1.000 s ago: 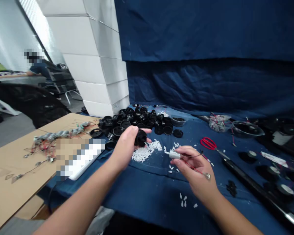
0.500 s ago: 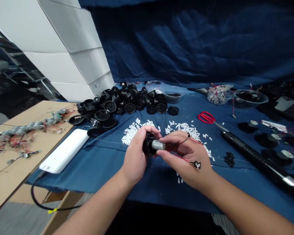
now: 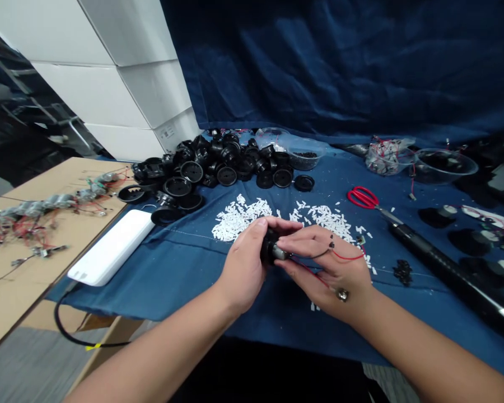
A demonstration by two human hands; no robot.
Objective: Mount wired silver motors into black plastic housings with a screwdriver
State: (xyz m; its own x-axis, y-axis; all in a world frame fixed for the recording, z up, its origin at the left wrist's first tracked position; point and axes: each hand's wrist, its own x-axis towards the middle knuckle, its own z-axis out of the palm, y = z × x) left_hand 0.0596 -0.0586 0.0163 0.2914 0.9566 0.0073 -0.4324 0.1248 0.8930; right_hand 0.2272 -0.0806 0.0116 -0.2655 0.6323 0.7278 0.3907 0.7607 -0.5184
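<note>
A round black plastic housing (image 3: 269, 247) is clamped in the left hand (image 3: 243, 266), and a small silver cylinder (image 3: 280, 253) is pinched against its end by the right hand (image 3: 323, 268). Thin red and black wires (image 3: 346, 258) are trailed over the right hand to a metal terminal (image 3: 342, 294). The pieces are held over a blue cloth (image 3: 185, 285), just before white plastic bits (image 3: 239, 218); a heap of black housings (image 3: 218, 168) is piled toward the far edge.

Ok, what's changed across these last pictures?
The left hand and right hand have come together from apart. The wired silver cylinder in the right now sits partly inside the black part in the left. The black pile and red scissors stayed put.
</note>
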